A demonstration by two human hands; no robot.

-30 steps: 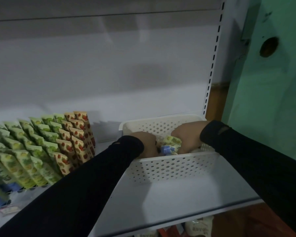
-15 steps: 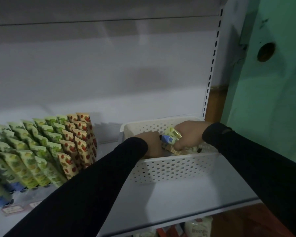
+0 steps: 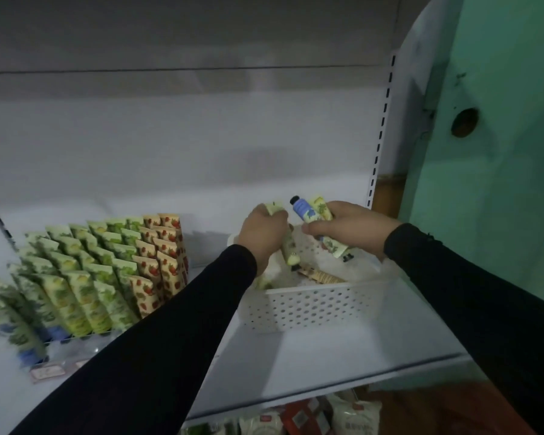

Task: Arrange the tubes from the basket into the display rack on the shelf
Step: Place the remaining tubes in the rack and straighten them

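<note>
A white perforated basket [image 3: 314, 304] stands on the shelf [image 3: 327, 356], with a few tubes [image 3: 319, 275] lying inside. My left hand [image 3: 261, 235] is raised above the basket's left end and grips a pale green tube [image 3: 289, 248] that hangs cap down. My right hand [image 3: 349, 226] hovers over the basket's right part and holds a bunch of tubes [image 3: 310, 211], one blue with a dark cap pointing up-left. At the left stands the display rack [image 3: 101, 271], filled with rows of upright green tubes and red strawberry-print tubes.
The white back panel and a slotted upright [image 3: 380, 130] close the shelf behind. A green wall [image 3: 500, 152] rises at the right. Packaged goods [image 3: 296, 419] show on the level below the shelf edge.
Both hands have lifted out of the basket. The left now carries a green tube, and the right has raised its bunch of tubes higher.
</note>
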